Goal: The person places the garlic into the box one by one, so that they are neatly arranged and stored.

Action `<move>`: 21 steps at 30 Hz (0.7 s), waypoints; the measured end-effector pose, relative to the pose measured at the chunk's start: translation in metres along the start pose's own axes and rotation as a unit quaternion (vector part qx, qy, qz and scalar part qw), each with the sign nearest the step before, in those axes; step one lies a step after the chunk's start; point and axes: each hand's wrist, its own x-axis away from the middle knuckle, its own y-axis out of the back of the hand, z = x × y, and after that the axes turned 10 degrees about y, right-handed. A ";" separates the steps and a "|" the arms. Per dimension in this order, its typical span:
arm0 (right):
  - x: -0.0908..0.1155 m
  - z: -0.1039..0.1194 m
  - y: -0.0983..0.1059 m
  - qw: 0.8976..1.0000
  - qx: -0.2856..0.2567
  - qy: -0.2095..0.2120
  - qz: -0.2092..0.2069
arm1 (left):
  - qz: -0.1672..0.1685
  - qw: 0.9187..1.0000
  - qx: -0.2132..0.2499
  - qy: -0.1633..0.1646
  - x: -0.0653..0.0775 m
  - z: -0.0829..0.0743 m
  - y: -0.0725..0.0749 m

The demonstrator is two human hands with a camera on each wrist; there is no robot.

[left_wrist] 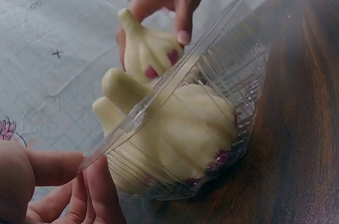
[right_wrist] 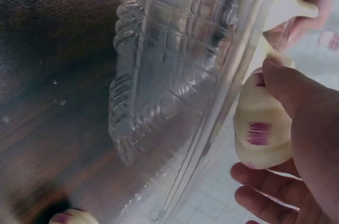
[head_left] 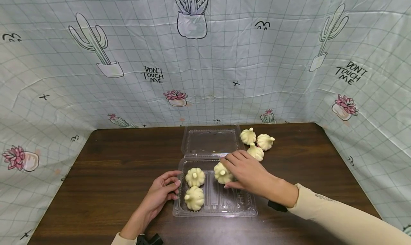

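A clear plastic clamshell box [head_left: 216,213] lies unfolded on the table. My left hand [head_left: 160,191] pinches its left rim between thumb and fingers, plain in the left wrist view. Two cream garlic bulbs [head_left: 194,177] with purple marks sit one behind the other along the box's left side. With its thumb and fingers, my right hand [head_left: 248,173] holds another garlic bulb [right_wrist: 262,128] over the back middle of the box. In the left wrist view that held bulb [left_wrist: 151,49] shows above the rim, stem up.
Hinged at the back, the box's lid [head_left: 212,141] lies folded away. Three more garlic bulbs [head_left: 265,142] are grouped to the right of the lid. Dark wooden table [head_left: 128,159] extends on both sides, and a patterned cloth [head_left: 205,70] hangs behind it.
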 end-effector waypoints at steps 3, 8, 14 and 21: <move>-0.002 0.002 -0.001 1.000 0.007 0.006 0.011 | -0.001 1.000 -0.001 0.001 0.000 0.000 0.000; -0.007 0.003 -0.002 1.000 0.010 0.010 0.027 | 0.000 1.000 -0.002 0.001 0.000 0.000 0.000; -0.011 0.004 -0.006 0.999 0.011 0.017 0.037 | 0.003 1.000 -0.001 0.001 0.000 -0.001 0.000; -0.014 0.006 -0.014 0.998 -0.003 0.023 0.051 | 0.003 1.000 0.000 0.001 0.000 -0.001 0.000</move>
